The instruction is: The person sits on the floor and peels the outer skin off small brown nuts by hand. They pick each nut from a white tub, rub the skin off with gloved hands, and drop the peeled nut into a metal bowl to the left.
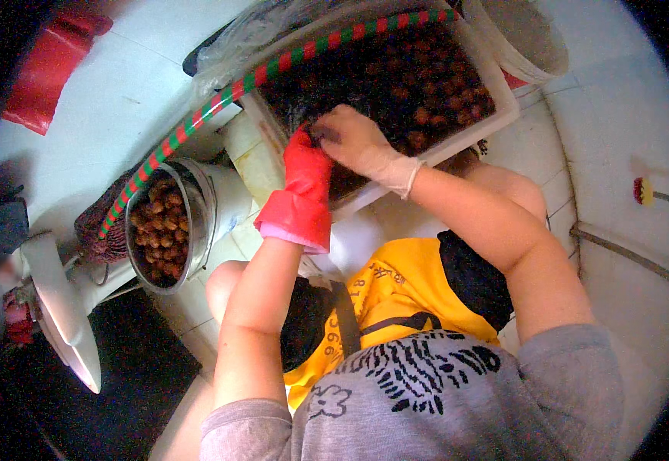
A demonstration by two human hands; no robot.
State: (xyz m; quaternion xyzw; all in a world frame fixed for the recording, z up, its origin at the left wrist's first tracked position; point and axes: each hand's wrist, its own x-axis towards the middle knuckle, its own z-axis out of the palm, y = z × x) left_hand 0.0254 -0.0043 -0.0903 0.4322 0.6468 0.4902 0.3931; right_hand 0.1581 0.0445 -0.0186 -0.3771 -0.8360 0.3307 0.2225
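My left hand (307, 167), in a red rubber glove with a pink lining, is raised over a pale rectangular tub (498, 112). Against it, fingers curled in, is my right hand (357, 141) in a thin whitish glove. Between the fingertips, a small dark piece (314, 133) seems pinched in the left glove; its shape is mostly hidden. The right fingertips touch the same spot, and their grip is unclear. Many dark brown round pieces (426, 115) lie in the tub, in deep shadow towards its left side.
A hose (196, 118) striped red and green crosses the tub's far side. Left stands a bucket (196, 222) holding brown round pieces (161, 230), with a dark mesh bag (101, 233) behind it. Clear plastic sheeting (242, 49) hangs at the back. A yellow apron (392, 288) covers my lap.
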